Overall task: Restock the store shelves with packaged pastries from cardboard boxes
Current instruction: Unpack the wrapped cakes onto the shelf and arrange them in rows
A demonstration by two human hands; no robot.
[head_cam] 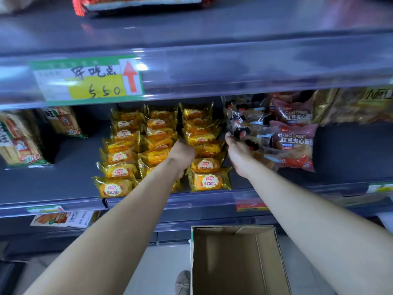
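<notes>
Cardboard box (231, 265) below, left hand (182, 156) amid yellow pastries (208, 181), right hand (238, 154) alongside

In front of you, the pastry packs (207, 180) are glossy yellow plastic film. The shelf (63, 184) is smooth grey with a shiny clear-plastic edge strip (234, 71). The box (234, 262), bottom centre, is matt brown cardboard.

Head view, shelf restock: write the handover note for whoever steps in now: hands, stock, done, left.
Left hand: in the middle row of yellow pastry packs; fingers hidden, grip unclear.
Right hand: open, fingertips against the clear bread packs beside the right row.
Stock: three rows of yellow pastry packs on the shelf; cardboard box on the floor below, no packs visible inside.
Done: rows look filled.
Left: probably tidy the middle row, then remove the box.
</notes>
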